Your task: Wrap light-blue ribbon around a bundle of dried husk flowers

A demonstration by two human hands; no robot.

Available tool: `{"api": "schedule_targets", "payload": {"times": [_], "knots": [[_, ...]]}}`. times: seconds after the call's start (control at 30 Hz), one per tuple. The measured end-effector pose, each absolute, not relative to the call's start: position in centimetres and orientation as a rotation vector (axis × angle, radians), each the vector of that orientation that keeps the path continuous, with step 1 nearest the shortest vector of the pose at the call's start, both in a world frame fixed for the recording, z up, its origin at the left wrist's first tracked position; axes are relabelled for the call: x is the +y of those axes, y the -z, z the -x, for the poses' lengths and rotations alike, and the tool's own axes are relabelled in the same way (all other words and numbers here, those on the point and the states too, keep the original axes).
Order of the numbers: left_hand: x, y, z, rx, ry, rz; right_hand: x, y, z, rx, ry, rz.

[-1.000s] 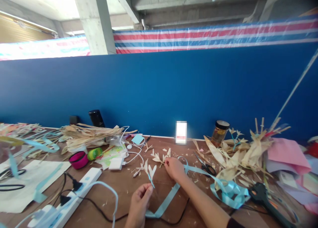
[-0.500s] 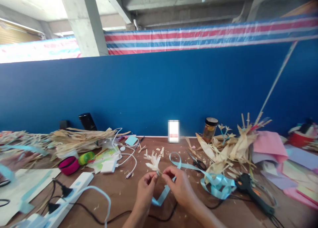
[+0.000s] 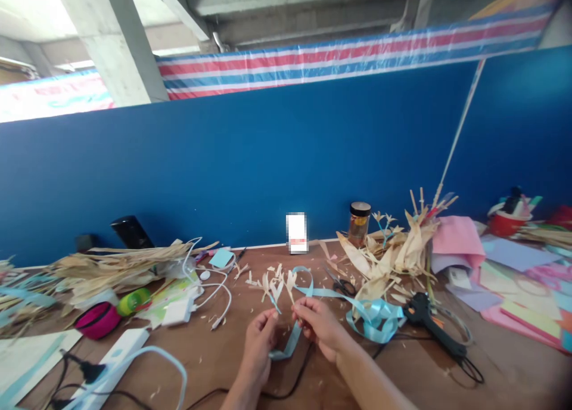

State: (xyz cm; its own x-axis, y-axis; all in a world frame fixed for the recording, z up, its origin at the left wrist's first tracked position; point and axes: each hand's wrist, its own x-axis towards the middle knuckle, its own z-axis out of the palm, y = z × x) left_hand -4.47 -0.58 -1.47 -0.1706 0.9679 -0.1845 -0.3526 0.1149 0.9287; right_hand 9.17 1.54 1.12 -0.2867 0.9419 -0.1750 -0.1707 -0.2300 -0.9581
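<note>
L grip (image 3: 260, 341) pinched on sprig (image 3: 277, 289), blue stem up, over desk (image 3: 201, 350). R grip (image 3: 319, 325), out among the husk bits (image 3: 254, 280) 1 s ago, is now back by L w/ a petal (image 3: 290, 286) pinched upright; so each hand has its own pc. Stem ends hidden by fingers. Ribbon (image 3: 292, 341) runs behind L hand; can't tell if it's joined to sprig. White thing (image 3: 297, 232) at wall pixelated; pwr strip (image 3: 117, 357) cut off lower L.

Ribbon (image 3: 379, 322) on table (image 3: 210, 362), glue gun (image 3: 434, 326) to its right, power strip (image 3: 121, 349) far left, jar (image 3: 359, 226) behind scissors (image 3: 344, 286)
</note>
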Motion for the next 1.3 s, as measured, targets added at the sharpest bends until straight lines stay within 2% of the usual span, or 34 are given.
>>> {"api": "schedule_targets", "payload": {"times": [0.1,0.23,0.47,0.73,0.93,1.3], "knots": [[-0.4,1.4,5.0,1.266,-1.335,-0.721,2.0,-0.9,-9.6,-1.056,-1.737,0.983],[0.3,1.7,5.1,1.402,-1.265,-0.812,2.6,-0.3,-9.5,-1.175,-1.479,1.098],[1.0,1.9,4.4,1.351,-1.24,-0.839,2.8,-0.5,-9.5,-1.315,-1.328,1.15],[-0.8,-0.1,4.9,1.176,-1.277,-0.776,2.0,-0.6,-11.3,-1.485,-1.081,1.28],[-2.6,-1.1,3.8,0.963,-1.288,-0.704,0.3,-0.3,-11.1,-1.532,-1.13,1.339],[-2.8,-1.0,2.8,1.014,-1.211,-0.791,-1.4,-1.5,-10.3,-1.697,-1.001,1.284]]}}
